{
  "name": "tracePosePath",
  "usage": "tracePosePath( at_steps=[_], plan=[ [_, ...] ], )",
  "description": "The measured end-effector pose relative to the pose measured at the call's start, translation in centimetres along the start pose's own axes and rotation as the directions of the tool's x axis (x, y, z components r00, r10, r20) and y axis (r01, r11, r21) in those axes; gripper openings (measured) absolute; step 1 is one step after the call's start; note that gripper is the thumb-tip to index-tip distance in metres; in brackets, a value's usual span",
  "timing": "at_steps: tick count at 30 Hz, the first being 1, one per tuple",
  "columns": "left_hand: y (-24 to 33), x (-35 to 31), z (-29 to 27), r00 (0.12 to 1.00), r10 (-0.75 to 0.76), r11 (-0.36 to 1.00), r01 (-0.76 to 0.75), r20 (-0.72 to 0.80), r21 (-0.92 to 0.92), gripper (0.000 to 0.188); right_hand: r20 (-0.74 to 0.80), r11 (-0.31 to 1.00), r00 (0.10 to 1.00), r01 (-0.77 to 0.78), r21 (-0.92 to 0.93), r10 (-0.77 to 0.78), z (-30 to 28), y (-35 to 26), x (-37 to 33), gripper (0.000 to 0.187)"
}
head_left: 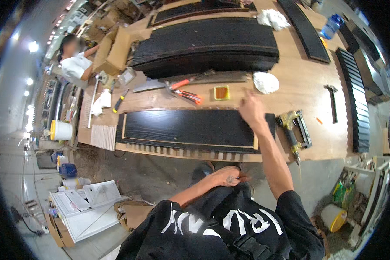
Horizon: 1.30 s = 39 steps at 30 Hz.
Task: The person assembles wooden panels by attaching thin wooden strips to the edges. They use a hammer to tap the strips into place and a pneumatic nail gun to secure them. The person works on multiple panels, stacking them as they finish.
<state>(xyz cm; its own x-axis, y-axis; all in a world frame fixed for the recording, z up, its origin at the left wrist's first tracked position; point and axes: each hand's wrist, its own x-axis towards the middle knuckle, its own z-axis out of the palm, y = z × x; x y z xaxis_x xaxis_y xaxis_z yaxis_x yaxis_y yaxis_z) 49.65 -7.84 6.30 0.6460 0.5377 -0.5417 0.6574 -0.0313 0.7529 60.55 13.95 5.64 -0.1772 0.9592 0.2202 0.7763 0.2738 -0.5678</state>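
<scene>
A long black wood-grained panel with pale strips along its edges lies at the table's near edge. Over its right end reaches my right hand, a little blurred, with a finger stretched forward; nothing shows in it. Just beyond are a small yellow tray with amber contents and a white crumpled cloth. My left hand is held low in front of my body, back upward, its fingers blurred and partly hidden. Orange-handled pliers lie left of the tray, and a nail gun rests right of the panel.
Stacked black panels fill the table's far middle. A hammer and a slatted black piece lie at the right. A yellow-and-black-handled tool lies at the left. Across the table, a person handles a cardboard box.
</scene>
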Motion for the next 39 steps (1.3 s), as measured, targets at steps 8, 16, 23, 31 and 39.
tracePosePath(
  at_steps=[8,16,23,31,39],
  plan=[
    [-8.8,-10.6,-5.9,0.668,-0.093,0.991,-0.013,-0.739,-0.137,0.042,0.213,0.876,0.884,0.452,-0.168,-0.415,14.0,-13.0,11.6,0.049],
    [-24.8,-15.2,-14.7,0.539,0.221,0.824,0.342,-0.812,0.451,0.059,0.451,0.647,0.712,0.693,-0.320,-0.539,18.4,-12.0,16.2,0.029],
    [-26.7,-15.9,-16.8,0.674,0.182,0.815,0.305,-0.716,0.494,0.064,0.589,0.667,0.790,0.531,-0.522,-0.168,17.8,-15.0,14.4,0.039],
    [-26.7,-15.8,-17.3,0.659,0.209,0.828,0.274,-0.722,0.489,0.066,0.521,0.730,0.843,0.441,-0.521,-0.138,13.0,-17.9,8.9,0.028],
    [-26.2,-15.2,-17.3,0.685,0.154,0.820,0.313,-0.712,0.479,0.074,-0.198,0.880,0.861,-0.476,0.009,0.468,6.7,-17.8,-14.1,0.030]
  ],
)
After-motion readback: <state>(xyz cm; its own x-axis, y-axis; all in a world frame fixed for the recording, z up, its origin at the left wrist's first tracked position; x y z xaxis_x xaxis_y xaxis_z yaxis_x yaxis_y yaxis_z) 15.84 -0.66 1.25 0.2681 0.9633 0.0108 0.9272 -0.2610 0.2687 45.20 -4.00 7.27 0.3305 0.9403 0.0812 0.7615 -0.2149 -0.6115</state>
